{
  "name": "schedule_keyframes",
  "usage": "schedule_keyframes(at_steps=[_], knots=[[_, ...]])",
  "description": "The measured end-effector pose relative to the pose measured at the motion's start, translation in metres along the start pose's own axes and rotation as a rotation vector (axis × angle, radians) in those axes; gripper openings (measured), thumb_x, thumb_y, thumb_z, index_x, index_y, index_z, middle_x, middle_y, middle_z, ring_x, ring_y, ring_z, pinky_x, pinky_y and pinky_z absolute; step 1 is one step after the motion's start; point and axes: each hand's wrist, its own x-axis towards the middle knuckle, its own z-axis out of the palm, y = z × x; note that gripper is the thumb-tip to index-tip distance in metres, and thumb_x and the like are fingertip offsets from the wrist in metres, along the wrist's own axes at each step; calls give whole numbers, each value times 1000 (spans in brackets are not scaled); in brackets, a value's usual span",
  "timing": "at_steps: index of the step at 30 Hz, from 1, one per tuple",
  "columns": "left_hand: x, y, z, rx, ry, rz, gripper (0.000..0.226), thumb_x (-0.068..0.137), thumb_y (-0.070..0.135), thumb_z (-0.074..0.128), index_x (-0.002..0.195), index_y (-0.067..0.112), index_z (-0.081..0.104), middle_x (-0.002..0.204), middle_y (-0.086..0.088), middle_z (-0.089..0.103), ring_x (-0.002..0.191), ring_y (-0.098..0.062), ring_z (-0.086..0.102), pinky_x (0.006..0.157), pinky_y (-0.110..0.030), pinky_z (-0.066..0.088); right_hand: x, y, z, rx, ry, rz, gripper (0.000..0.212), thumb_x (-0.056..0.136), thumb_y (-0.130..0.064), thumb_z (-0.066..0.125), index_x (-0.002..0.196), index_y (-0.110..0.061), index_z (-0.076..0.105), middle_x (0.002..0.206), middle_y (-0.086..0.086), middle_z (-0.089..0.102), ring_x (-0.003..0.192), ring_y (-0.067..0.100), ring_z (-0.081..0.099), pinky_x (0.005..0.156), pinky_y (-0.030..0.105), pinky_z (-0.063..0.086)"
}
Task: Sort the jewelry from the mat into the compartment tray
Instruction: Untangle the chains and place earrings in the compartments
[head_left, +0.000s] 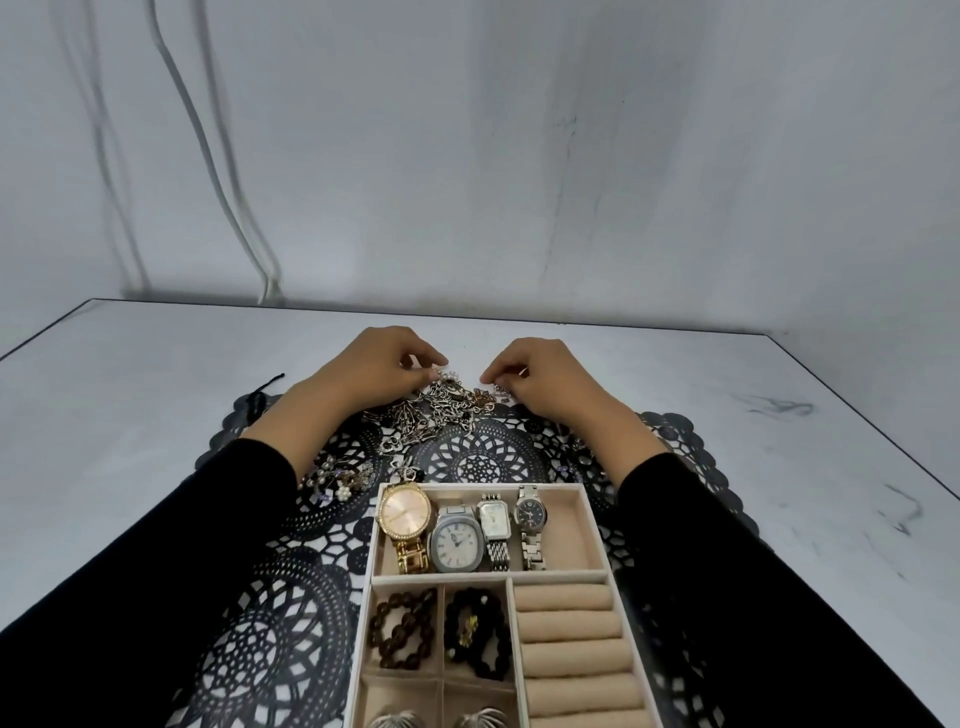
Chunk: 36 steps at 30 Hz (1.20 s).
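**Table** (156, 374): open marble surface at 9 and 3 o'clock of the mat, with the far edge meeting the wall at 12. **Mat** (270, 597): black lace with a scalloped border, lying centred. **Tray** (483, 487): beige, on the mat at 6 o'clock. It holds four watches (457, 540) in its 12 o'clock compartment, bead bracelets (402, 629) at 8 and ring rolls (571, 639) at 4. Left hand (384, 369) and right hand (540, 379) each pinch part of the chain tangle (441, 410), silver and gold links heaped at the mat's 12 o'clock edge. Pearl cluster (340, 480): at 9.
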Motion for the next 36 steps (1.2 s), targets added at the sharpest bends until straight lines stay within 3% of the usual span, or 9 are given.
schedule_keyframes(at_steps=[4,9,13,15,22,28,36], knots=[[2,3,1,54,5,7,12,89,25,69,99,24,76,94,7,63,86,-9,56,74,-23,35,-1,2,-1,39,2,33,23,89,-2,58,97,-17,74,94,-5,64,84,6,56,61,-2,36],[3,4,1,90,-27,-5,8,91,21,65,96,21,71,93,6,59,88,-12,55,76,-24,36,-6,1,-6,152,12,74,21,89,-5,56,98,-17,72,92,-3,66,74,1,56,61,7,39],[2,4,2,122,-36,4,5,93,17,61,93,19,65,96,5,54,92,-15,54,80,-25,37,-6,-2,-12,262,56,87,22,91,-5,55,94,-20,71,96,2,67,75,12,58,53,9,45],[1,5,2,92,-7,-2,6,93,15,60,94,18,65,95,5,55,91,-14,53,79,-25,36,-7,-4,-14,308,71,94,21,90,-5,56,93,-21,70,95,0,66,74,12,57,57,13,45],[-3,11,-4,-202,148,-30,7,95,21,61,91,27,63,94,10,68,92,-14,62,76,-24,45,-8,-7,-23,433,99,78,16,87,-10,65,86,-26,68,100,5,69,82,13,61,74,22,45],[-4,21,-14,-490,175,1,10,95,17,62,90,25,64,95,9,74,98,-11,70,98,-38,52,-9,-15,-29,485,142,70,10,88,-11,66,89,-21,68,89,-1,66,76,10,59,66,17,41],[-3,33,-21,-681,219,41,11,96,9,59,93,17,65,93,2,76,93,-13,70,93,-33,55,-9,-23,-40,513,193,36,20,94,-7,56,98,-21,71,88,-5,68,79,2,65,68,14,48]])
